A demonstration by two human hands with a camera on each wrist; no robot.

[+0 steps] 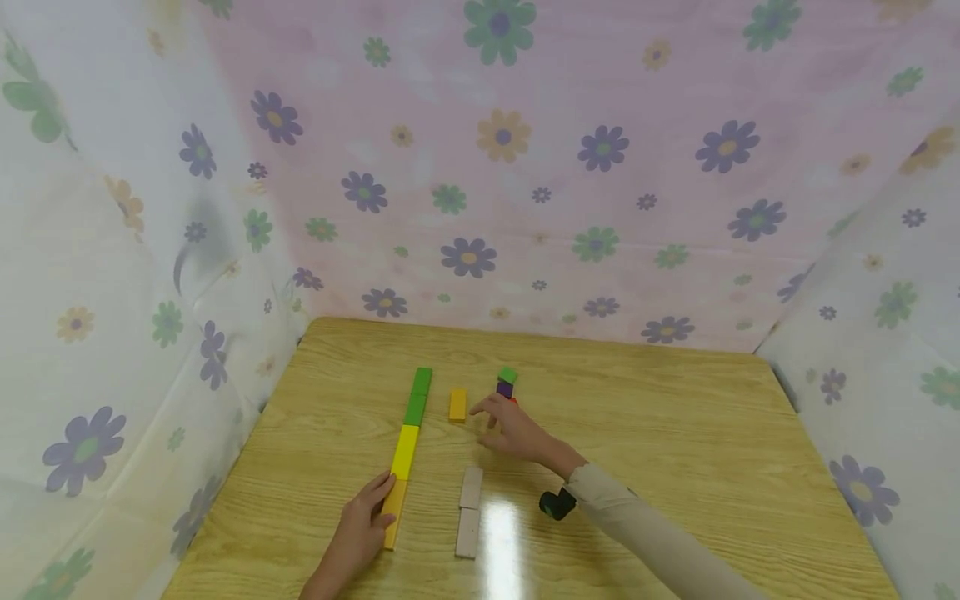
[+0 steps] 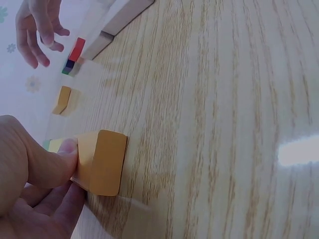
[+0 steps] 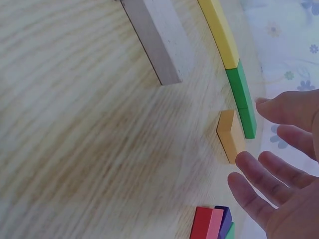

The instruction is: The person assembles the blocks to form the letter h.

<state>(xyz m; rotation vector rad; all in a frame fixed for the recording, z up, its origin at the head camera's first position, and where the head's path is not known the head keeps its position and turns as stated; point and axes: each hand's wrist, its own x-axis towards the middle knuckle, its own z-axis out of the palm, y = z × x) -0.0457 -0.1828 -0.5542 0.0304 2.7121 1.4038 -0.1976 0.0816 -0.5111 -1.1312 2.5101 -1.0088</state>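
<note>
Our left hand (image 1: 354, 527) pinches an orange block (image 2: 109, 164); our right hand (image 1: 519, 431), spread and empty, hovers beside a loose block (image 1: 457, 405), probably light, stiff, best gripped by its sides.

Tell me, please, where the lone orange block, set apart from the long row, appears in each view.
Head: the lone orange block lies below centre, slightly left.
Left wrist: the lone orange block is towards the left edge, slightly above mid-height.
Right wrist: the lone orange block is right of centre, slightly below mid-height.
Shared landmark: the dark purple block.
</note>
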